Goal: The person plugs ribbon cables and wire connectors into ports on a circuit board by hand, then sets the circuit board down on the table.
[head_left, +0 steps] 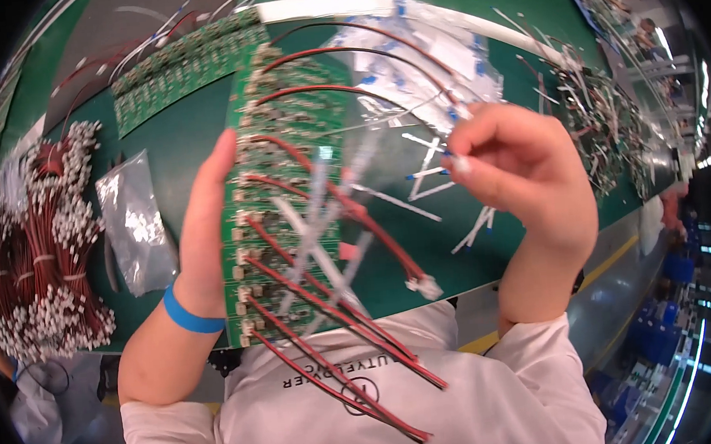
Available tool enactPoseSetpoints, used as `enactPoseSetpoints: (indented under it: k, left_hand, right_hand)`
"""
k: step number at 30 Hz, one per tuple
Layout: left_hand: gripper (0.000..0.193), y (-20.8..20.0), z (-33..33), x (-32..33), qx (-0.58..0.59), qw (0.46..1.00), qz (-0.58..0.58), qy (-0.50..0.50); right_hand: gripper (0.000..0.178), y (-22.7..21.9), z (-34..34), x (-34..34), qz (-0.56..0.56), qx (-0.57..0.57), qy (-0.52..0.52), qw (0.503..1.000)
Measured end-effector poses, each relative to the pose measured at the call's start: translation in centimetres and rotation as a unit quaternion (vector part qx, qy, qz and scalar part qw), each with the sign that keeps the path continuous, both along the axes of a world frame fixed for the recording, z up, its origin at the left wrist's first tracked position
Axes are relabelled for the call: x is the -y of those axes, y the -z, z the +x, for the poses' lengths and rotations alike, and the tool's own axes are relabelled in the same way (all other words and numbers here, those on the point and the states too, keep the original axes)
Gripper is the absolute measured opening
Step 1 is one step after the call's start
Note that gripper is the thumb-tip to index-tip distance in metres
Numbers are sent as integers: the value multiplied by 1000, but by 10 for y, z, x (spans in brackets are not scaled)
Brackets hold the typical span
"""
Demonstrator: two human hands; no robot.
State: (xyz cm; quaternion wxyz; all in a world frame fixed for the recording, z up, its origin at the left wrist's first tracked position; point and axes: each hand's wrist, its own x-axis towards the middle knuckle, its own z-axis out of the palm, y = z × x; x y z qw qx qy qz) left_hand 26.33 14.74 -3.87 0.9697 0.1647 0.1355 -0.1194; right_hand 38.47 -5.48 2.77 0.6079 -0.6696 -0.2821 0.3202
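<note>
The board (pixel 264 206) is standing on edge in front of the wearer's chest, the left hand (pixel 212 225) gripping it by its long left side, thumb uppermost. Red-and-black leads (pixel 363 215) are running from a row of sockets along that side; most sockets seem to be carrying one, so I'm judging this stage well advanced. The right hand (pixel 525 154) is pinching narrowly, thumb against forefinger, near the ends of the upper leads; exactly what is between the fingertips I cannot tell. The lower leads are dangling with their far ends loose, so those ends are looking unfinished. Pale strips are blurring across the board. Behind it the white shirt (pixel 512 402) is showing dark lettering around a ringed mark, partly crossed by leads, and that is the only clear writing I'm finding. On the green worktop (pixel 408 255), more strips (pixel 429 179) are lying beyond the board, while a clear bag (pixel 135 227) and tied bundles (pixel 45 255) of similar leads are waiting to the left, apparently unused. Farther off, a second board (pixel 185 73) is lying flat, clear packets (pixel 434 49) are piling up without legible labels, and a wire heap (pixel 598 119) is spreading to the right.
</note>
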Motion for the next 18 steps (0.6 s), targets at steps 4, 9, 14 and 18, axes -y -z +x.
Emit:
enactPoseSetpoints:
  k: [4,9,14,18]
  left_hand:
    - [62,1,-1,2,4,998,64,27]
    - [69,-11,-4,4,-34,994,102,27]
    - [73,-9,-6,6,-1,991,124,43]
    - [66,-7,-9,8,6,984,170,56]
  right_hand:
    - [7,-1,-17,-15,-61,231,-18,971]
    - [13,17,-27,-31,-61,313,-30,947]
    - [25,27,-41,-38,-44,202,16,978]
    - [30,31,-39,-32,-32,165,-5,986]
